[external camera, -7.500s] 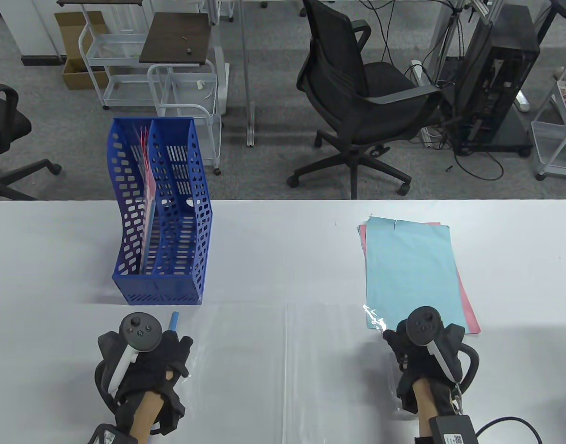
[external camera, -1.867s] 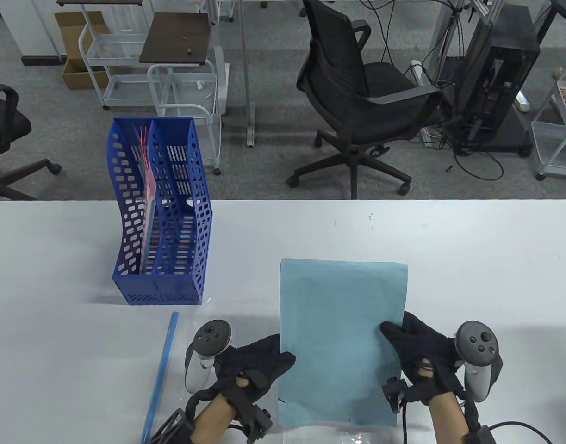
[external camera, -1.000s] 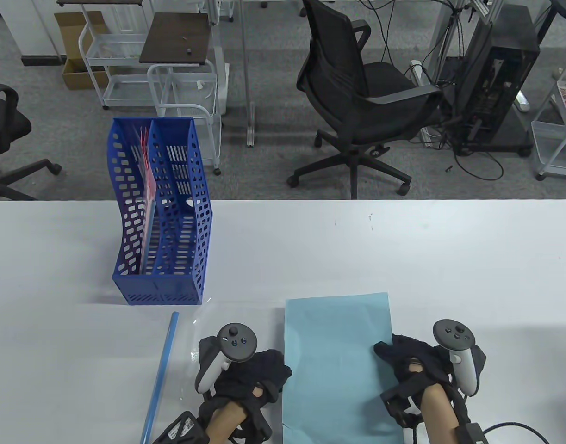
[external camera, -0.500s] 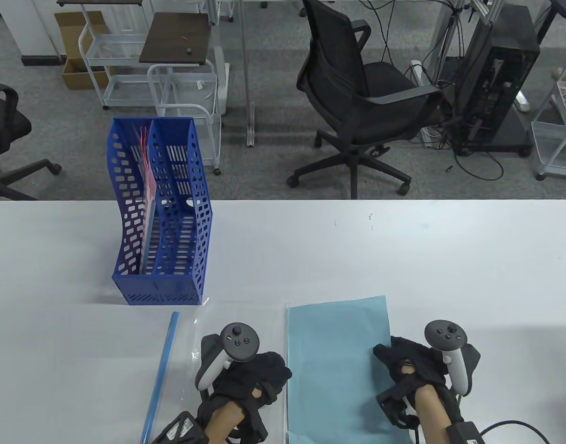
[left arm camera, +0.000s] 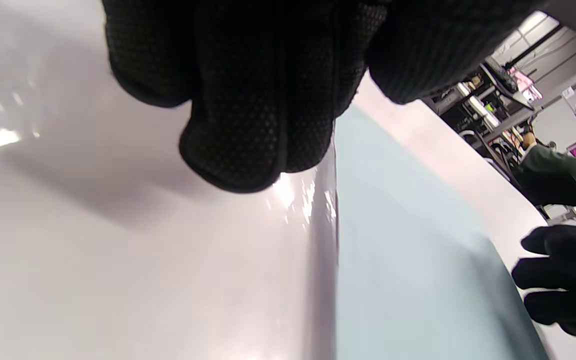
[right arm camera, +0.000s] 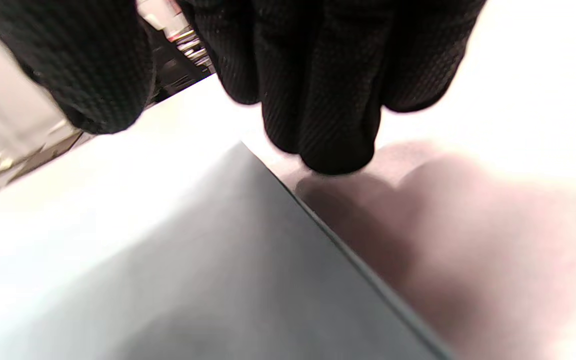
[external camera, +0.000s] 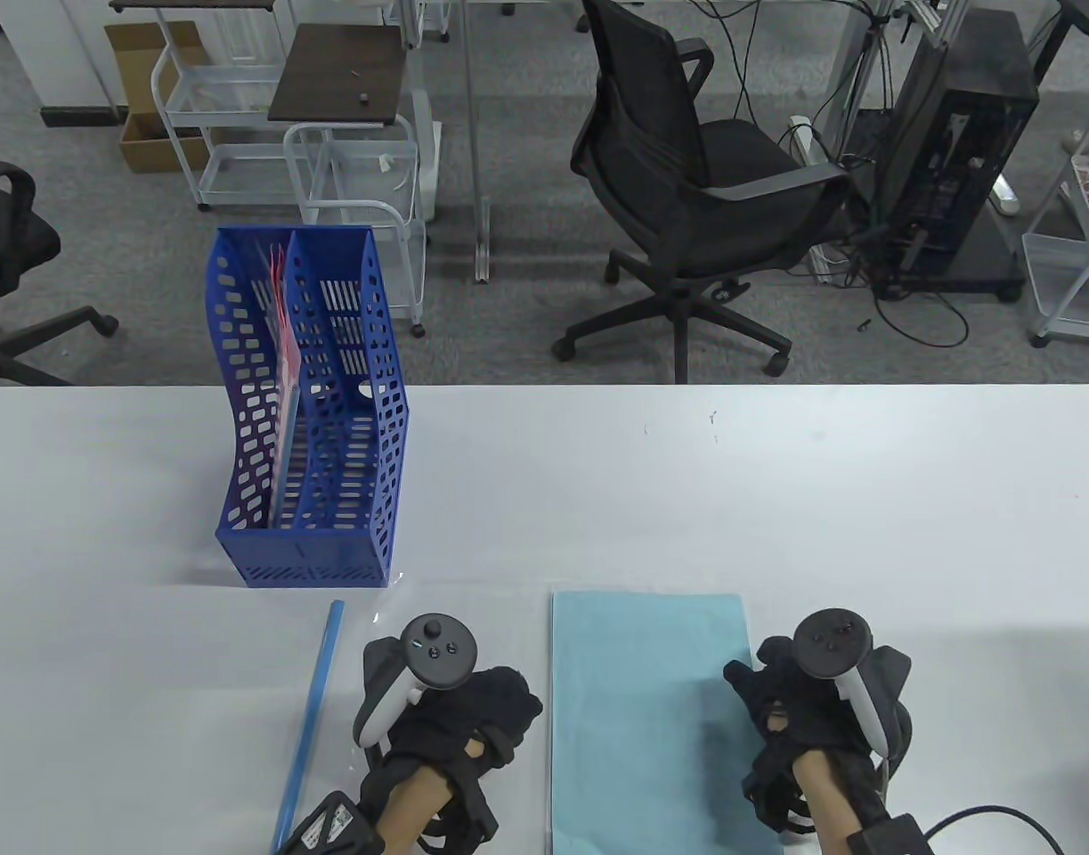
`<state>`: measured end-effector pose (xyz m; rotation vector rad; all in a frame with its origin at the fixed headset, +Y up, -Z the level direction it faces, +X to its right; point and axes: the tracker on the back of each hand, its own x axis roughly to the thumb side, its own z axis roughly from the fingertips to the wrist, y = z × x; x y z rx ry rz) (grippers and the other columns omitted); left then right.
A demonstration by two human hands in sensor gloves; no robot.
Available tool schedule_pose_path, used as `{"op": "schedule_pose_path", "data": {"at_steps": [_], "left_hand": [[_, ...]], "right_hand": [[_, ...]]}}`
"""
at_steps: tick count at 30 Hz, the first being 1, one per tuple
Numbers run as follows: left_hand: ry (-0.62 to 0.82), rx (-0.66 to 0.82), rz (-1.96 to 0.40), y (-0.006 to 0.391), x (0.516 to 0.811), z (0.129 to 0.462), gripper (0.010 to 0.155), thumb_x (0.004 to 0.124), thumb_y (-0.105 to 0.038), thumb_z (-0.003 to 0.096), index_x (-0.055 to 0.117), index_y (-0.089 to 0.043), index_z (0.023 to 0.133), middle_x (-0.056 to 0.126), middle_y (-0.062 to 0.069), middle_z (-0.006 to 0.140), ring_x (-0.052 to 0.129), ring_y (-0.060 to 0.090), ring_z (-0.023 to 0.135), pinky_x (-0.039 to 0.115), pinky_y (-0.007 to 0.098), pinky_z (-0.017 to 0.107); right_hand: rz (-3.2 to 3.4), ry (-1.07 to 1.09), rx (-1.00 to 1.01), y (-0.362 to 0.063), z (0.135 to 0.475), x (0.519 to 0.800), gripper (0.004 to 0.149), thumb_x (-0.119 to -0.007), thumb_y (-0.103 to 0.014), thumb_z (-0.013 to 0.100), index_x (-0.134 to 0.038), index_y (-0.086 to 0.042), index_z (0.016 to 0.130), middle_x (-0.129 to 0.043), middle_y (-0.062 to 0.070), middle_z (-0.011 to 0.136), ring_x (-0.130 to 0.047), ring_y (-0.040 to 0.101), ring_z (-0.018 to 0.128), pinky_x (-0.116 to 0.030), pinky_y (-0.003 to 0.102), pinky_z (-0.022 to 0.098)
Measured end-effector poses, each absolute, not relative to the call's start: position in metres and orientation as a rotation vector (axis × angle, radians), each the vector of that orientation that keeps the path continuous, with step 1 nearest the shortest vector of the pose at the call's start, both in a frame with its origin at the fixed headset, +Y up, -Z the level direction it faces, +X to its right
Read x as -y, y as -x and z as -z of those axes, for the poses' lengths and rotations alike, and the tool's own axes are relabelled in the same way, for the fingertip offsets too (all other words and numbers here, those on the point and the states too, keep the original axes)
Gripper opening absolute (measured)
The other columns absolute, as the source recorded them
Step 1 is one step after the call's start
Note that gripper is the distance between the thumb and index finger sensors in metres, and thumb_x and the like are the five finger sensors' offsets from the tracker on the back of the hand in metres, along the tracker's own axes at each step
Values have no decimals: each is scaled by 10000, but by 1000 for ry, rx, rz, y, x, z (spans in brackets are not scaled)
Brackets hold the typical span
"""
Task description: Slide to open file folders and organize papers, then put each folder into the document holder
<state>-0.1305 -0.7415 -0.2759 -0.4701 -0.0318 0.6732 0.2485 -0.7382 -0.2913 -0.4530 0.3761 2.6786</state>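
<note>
Lowered since half a second ago, the blue paper sheets (external camera: 646, 721) now lie flat between both hands, their far edge nearer the person than before; both hands have drawn back slightly toward the person; the left hand (external camera: 459, 721) sits just left of the sheets on the open clear file folder (external camera: 437, 614), its fingers (left arm camera: 248, 100) bunched and bent above the glossy plastic by the sheets' left edge, and whether they hold anything cannot be told; the right hand (external camera: 807, 712) sits at the sheets' right edge, fingers (right arm camera: 318, 90) hanging together just above the table (external camera: 865, 499) beside that edge, thumb apart over the paper, and a grip on the sheets cannot be confirmed; left of the left hand lies the folder's blue slide bar (external camera: 311, 712), loose on the plastic and angled toward the person; beyond the left hand stands the blue document holder (external camera: 308, 427), upright, with a pink folder (external camera: 281, 356) in its left compartment and the right compartment showing only its slotted walls; past the table's far edge stands a black office chair (external camera: 695, 196).
</note>
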Motion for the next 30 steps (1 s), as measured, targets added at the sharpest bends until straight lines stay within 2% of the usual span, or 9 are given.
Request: {"op": "schedule_pose_path", "data": {"at_steps": [2, 5, 8, 10, 12, 17, 21, 30], "left_hand": [[397, -7, -614, 144, 733, 275, 556, 863, -469, 440, 886, -167, 906, 1060, 78, 703, 1130, 253, 488, 873, 486, 513], [333, -67, -453, 162, 725, 270, 619, 855, -491, 442, 824, -191, 982, 971, 112, 879, 1069, 323, 680, 800, 543, 610], [310, -123, -341, 174, 729, 264, 674, 855, -505, 440, 776, -193, 1032, 840, 152, 1028, 936, 428, 867, 715, 609, 676], [328, -138, -278, 176, 736, 261, 702, 860, -509, 437, 751, -194, 1055, 791, 171, 1066, 883, 467, 910, 691, 629, 683], [371, -149, -223, 175, 743, 259, 716, 853, -519, 440, 729, -201, 1070, 753, 174, 1092, 851, 486, 931, 675, 638, 691], [345, -171, -147, 172, 748, 259, 716, 856, -522, 435, 740, -206, 1067, 760, 187, 1087, 874, 500, 908, 693, 643, 676], [388, -170, -150, 172, 755, 261, 714, 853, -525, 437, 744, -202, 1065, 776, 203, 1070, 879, 490, 900, 698, 637, 672], [382, -169, -165, 172, 758, 263, 745, 853, -549, 426, 710, -220, 1079, 755, 211, 1071, 846, 481, 900, 712, 625, 662]], "right_hand": [[-2736, 294, -464, -236, 292, 740, 851, -843, -564, 375, -442, -272, 1067, -593, 147, 1112, -770, 479, 906, -591, 635, 701], [-2842, 185, -618, -217, 290, 746, 843, -855, -575, 364, -425, -379, 1062, -434, 138, 1168, -627, 536, 980, -544, 661, 718], [-2991, 159, -710, -205, 289, 753, 846, -856, -596, 353, -441, -395, 1062, -381, 121, 1183, -560, 512, 1017, -530, 647, 734], [-3064, 156, -744, -200, 288, 757, 854, -858, -604, 346, -449, -387, 1063, -376, 111, 1186, -532, 494, 1024, -522, 636, 740], [-3125, 153, -733, -195, 288, 759, 862, -851, -616, 341, -437, -388, 1062, -384, 109, 1185, -537, 480, 1020, -529, 624, 741], [-3130, 154, -705, -193, 288, 760, 866, -852, -614, 332, -448, -378, 1060, -413, 123, 1178, -562, 484, 1003, -541, 618, 736], [-3145, 138, -704, -192, 288, 760, 861, -851, -606, 328, -455, -375, 1057, -425, 135, 1173, -574, 489, 995, -547, 619, 733], [-3151, 125, -723, -191, 289, 759, 858, -847, -595, 335, -448, -367, 1060, -420, 146, 1173, -574, 503, 988, -544, 626, 732]]}}
